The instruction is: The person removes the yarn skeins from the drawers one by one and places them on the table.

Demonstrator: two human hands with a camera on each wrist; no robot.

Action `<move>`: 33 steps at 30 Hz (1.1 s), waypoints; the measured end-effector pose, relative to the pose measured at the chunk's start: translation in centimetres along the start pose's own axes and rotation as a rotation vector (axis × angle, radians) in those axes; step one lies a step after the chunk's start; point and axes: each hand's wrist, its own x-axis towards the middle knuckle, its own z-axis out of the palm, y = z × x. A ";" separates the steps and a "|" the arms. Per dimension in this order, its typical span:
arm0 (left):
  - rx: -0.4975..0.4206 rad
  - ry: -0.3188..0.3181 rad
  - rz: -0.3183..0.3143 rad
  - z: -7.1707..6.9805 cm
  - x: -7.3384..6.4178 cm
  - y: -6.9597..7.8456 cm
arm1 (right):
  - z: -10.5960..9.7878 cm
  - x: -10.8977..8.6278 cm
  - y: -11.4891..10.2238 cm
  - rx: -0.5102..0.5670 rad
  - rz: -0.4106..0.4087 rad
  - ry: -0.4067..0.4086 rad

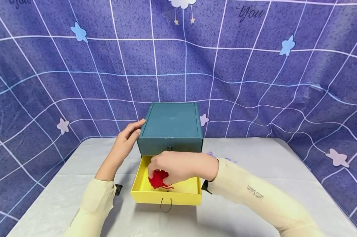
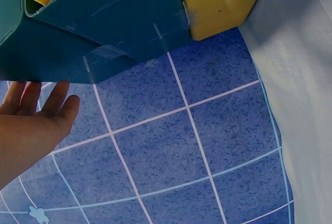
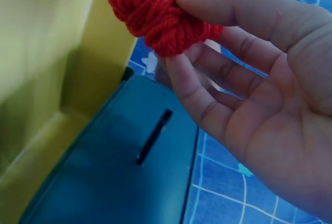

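My right hand pinches a ball of red yarn between thumb and fingertips, and a loose strand trails from it. The yarn is over the inside of a pulled-out yellow drawer; whether it touches the drawer's floor I cannot tell. In the right wrist view the red yarn shows clearly in the fingers. My left hand rests its fingers on the left side of the teal drawer box. In the left wrist view these fingers look nearly straight against the teal wall.
A thin dark loop handle hangs from the yellow drawer's front. Above that drawer, the teal front is closed. Some purple stringy material lies on the white-covered table, partly behind my right forearm. A blue gridded cloth hangs behind.
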 end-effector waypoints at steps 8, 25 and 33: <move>-0.007 0.009 0.000 0.1 -0.1 0.2 | -0.3 -2.1 0.1 0.004 -0.025 0.098; 0.006 0.008 -0.010 0.2 -0.1 0.2 | -0.9 -7.7 2.6 0.178 -0.060 0.341; 0.023 0.011 0.000 0.2 0.0 -0.1 | -0.8 -10.1 4.0 0.233 -0.018 0.414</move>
